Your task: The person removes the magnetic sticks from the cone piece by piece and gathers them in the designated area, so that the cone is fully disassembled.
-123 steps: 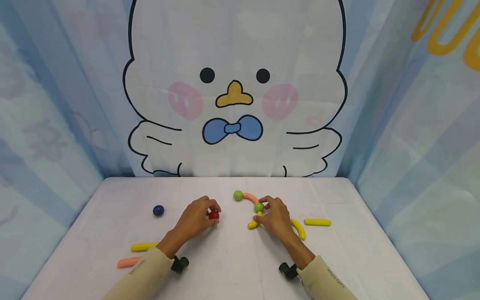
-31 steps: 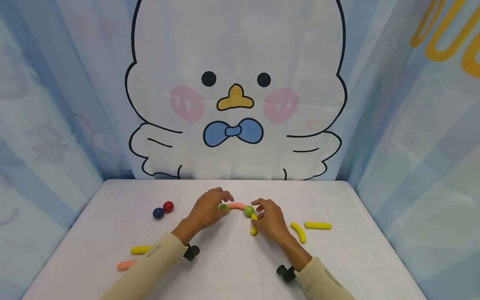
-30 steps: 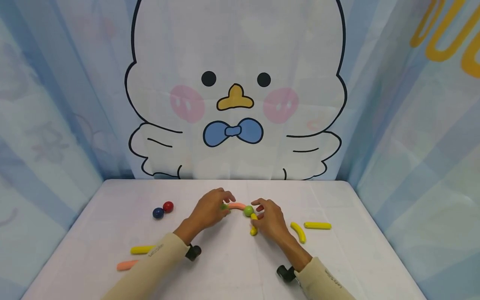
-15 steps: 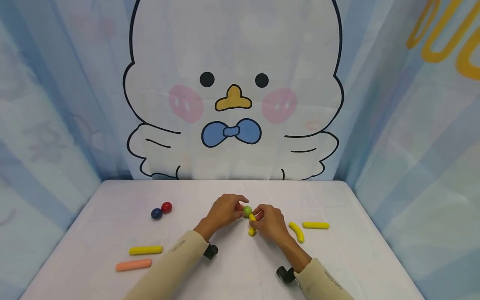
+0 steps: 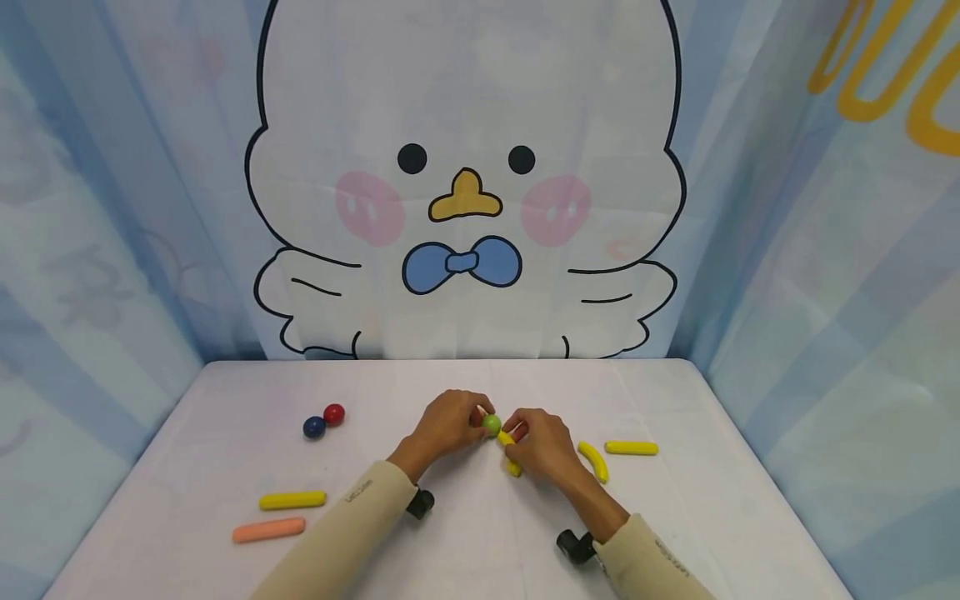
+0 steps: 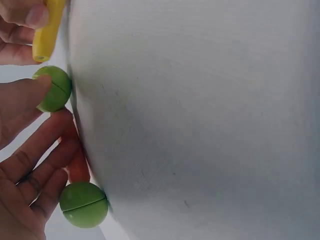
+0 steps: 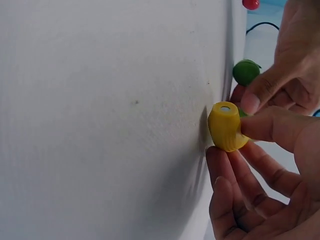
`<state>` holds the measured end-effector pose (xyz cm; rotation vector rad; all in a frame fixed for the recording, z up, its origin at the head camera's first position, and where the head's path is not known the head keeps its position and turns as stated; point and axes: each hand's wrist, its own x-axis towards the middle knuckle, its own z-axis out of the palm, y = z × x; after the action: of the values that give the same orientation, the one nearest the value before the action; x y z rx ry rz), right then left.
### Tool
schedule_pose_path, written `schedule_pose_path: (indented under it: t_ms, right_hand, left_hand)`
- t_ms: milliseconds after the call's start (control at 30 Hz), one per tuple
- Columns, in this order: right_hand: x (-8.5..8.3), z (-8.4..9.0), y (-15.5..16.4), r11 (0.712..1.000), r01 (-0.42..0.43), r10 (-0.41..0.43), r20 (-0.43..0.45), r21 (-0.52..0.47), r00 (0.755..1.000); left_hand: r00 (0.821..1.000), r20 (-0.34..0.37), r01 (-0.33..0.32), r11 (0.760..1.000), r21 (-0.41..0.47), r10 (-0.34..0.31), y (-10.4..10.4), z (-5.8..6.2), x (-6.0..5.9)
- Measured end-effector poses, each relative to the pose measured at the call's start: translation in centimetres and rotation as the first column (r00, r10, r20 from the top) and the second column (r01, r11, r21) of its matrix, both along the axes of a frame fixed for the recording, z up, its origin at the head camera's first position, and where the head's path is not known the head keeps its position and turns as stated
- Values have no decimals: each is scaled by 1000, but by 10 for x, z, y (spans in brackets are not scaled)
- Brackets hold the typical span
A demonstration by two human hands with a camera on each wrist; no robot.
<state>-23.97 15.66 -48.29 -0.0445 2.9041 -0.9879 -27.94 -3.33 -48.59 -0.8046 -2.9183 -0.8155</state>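
Note:
My left hand [image 5: 450,421] pinches a green ball [image 5: 491,425] between thumb and fingers. In the left wrist view an orange curved stick [image 6: 78,167] runs from that ball under the fingers to a second green ball [image 6: 83,205]; the head view hides both behind the hand. Just to the right, my right hand [image 5: 542,443] pinches a yellow curved stick [image 7: 223,127] by thumb and fingertips. A small pale disc shows in its near end. Its far end points at the pinched green ball, with a narrow gap between them in the left wrist view.
On the white table [image 5: 450,542], a blue ball [image 5: 314,427] and a red ball [image 5: 333,414] sit side by side at the left. Nearer lie a straight yellow stick [image 5: 292,500] and an orange stick [image 5: 268,530]. Another yellow curved stick [image 5: 592,462] and a straight one [image 5: 632,448] lie at the right.
The left hand put the red ball beside the blue one, then moved right to the green ball by the right hand. The yellow curved stick has turned and come away from that ball.

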Motion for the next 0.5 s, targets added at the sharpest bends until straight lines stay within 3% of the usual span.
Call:
schedule_pose_path:
  t_ms: [500]
  right_hand:
    - [2,21,40,992,94,-100,-64,-89,993]
  left_hand:
    - [983,-184,0,996,-89,-16,3,-6,4]
